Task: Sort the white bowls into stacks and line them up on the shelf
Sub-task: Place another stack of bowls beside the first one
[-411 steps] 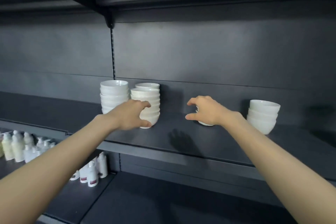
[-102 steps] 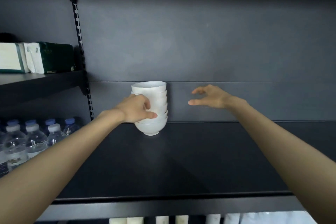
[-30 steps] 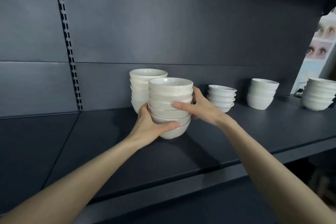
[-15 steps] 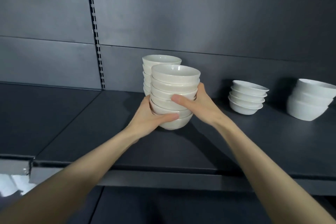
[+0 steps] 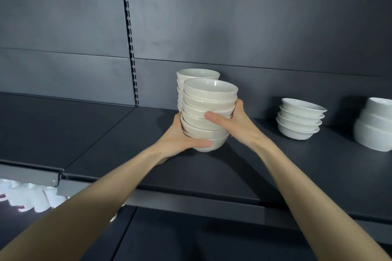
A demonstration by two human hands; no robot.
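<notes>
both hands' fingers clasp the front bowl stack, placing it; next, set it level beside the stack behind.

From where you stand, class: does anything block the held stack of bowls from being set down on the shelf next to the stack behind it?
Nothing visible does. Both the left hand and right hand grip the held stack; the shelf around it is bare up to the shallow stack farther right.

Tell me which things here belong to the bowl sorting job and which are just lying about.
Job: held bowl stack, left hand, right hand, stack behind, shallow bowl stack, right-edge stack, shelf.
Lying about: white packages below.
</notes>
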